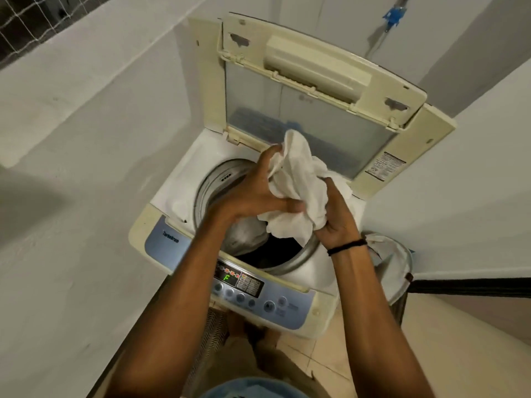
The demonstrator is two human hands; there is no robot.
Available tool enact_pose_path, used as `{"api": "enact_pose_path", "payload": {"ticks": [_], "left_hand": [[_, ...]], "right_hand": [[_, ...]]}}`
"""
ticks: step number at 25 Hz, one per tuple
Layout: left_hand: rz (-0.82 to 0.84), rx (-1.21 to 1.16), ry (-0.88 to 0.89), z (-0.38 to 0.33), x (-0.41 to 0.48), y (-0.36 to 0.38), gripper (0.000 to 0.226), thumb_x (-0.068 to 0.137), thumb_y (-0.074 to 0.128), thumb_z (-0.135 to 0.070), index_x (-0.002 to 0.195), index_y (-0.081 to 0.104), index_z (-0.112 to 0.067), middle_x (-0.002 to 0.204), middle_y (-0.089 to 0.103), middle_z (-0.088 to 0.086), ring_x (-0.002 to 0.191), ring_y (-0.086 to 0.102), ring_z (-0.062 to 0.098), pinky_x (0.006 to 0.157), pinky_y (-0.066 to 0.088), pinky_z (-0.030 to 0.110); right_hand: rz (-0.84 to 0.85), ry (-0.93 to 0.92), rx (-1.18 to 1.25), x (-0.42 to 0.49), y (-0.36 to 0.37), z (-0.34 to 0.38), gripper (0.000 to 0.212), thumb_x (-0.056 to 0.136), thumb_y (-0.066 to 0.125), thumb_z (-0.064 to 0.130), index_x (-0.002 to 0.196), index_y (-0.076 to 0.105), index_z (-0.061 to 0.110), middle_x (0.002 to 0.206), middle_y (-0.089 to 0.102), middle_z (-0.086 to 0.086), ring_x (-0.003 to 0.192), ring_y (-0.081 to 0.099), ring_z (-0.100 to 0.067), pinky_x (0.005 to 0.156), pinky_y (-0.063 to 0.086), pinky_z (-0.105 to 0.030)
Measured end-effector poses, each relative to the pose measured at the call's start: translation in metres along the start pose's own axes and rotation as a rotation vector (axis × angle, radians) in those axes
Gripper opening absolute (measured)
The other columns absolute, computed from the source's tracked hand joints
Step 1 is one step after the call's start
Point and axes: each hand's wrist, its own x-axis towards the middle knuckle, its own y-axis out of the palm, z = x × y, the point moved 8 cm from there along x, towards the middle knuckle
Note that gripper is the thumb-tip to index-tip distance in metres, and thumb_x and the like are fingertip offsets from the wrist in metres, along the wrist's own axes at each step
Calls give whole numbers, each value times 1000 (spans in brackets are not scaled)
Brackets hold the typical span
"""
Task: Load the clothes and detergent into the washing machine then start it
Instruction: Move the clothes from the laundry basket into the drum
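The head camera looks down on a cream top-loading washing machine with a blue front panel (169, 245), set in a corner between pale walls. Its yellowed plastic lid with a glass window (324, 90) stands raised at the back, leaving the round steel-rimmed drum opening (205, 188) uncovered.

Both hands hold 1 crumpled white cloth garment (298, 191) above the drum opening, toward its far right side. The left hand (253, 193) grips the garment's left edge, its fingers curled into the fabric and its thumb pressed on a lower fold. The right hand (336, 216) clenches the lower right part of the garment, which bunches over its knuckles. A thin black band (347, 247) circles the right wrist.

Inside the drum, below the left hand, lies a grey piece of clothing (244, 234); beyond it the drum is dark.

On the near side, the dark display on the control panel (230, 277) shows a green letter F above a row of round blue buttons.

Just right of the machine stands a round basket with a pale liner (399, 259). A blue tap fitting (392, 15) sits high on the back wall.
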Motion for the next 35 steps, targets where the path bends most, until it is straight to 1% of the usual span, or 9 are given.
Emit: {"api": "enact_pose_path", "payload": {"ticks": [5, 8, 10, 13, 19, 25, 29, 31, 35], "left_hand": [[-75, 153, -81, 79, 26, -24, 89, 70, 90, -24, 143, 38, -21, 128, 51, -15, 114, 51, -2, 83, 44, 7], [-77, 344, -218, 149, 46, -36, 98, 68, 89, -36, 144, 30, -21, 139, 49, 0, 125, 52, 18, 90, 49, 27], [-39, 626, -429, 197, 51, -46, 109, 68, 85, -42, 148, 13, -26, 148, 36, 13, 133, 44, 37, 100, 47, 50], [17, 675, -702, 250, 46, -54, 110, 75, 78, -40, 154, 2, -29, 154, 29, 21, 133, 41, 45, 104, 42, 58], [0, 718, -719, 245, 51, -30, 69, 87, 64, -49, 142, 39, -17, 138, 54, 12, 126, 53, 36, 101, 46, 51], [-422, 426, -300, 134, 71, 48, 36, 93, 64, -24, 128, 59, -19, 115, 70, 2, 108, 65, 22, 85, 42, 22], [-555, 336, -20, 63, 79, 148, 23, 96, 62, -22, 118, 62, -17, 112, 69, 0, 99, 64, 12, 85, 45, 20], [-553, 288, 81, 45, 88, 214, 21, 97, 61, -22, 117, 64, -15, 109, 70, -1, 93, 66, 11, 81, 53, 25], [-441, 374, 25, 81, 123, 355, 20, 96, 61, -21, 115, 65, -15, 105, 70, -3, 89, 65, 9, 74, 52, 19]], "right_hand": [[-329, 33, -618, 57, -42, -34, 37, 86, 65, 36, 106, 63, 4, 100, 69, -13, 88, 68, -26, 73, 56, -38], [-381, 15, -707, 85, -60, -63, 27, 83, 72, 31, 99, 67, 10, 97, 73, -7, 92, 70, -24, 73, 54, -31], [-411, 31, -1135, 107, -80, -78, 32, 83, 71, 35, 94, 63, 6, 89, 69, -7, 86, 66, -26, 70, 48, -30], [-395, 116, -1524, 122, -106, -96, 23, 88, 62, 25, 102, 65, 7, 102, 68, -16, 96, 63, -35, 78, 47, -33], [-419, -40, -1388, 103, -123, -78, 20, 92, 60, 18, 109, 69, 12, 107, 71, -8, 101, 65, -26, 91, 53, -35], [-495, -284, -907, 42, -149, -12, 13, 87, 63, 32, 95, 72, 28, 92, 75, -4, 85, 71, -21, 82, 59, -42], [-631, -356, -634, -9, -233, 51, 13, 93, 59, 15, 99, 69, 11, 80, 72, -11, 70, 68, -22, 67, 59, -36], [-704, -347, -664, -22, -304, 69, 11, 91, 60, 21, 90, 70, 18, 75, 72, -10, 66, 67, -23, 65, 58, -39], [-751, 8, -759, -5, -482, 47, 21, 86, 60, 34, 75, 67, 18, 70, 72, -6, 69, 69, -28, 67, 58, -51]]}}
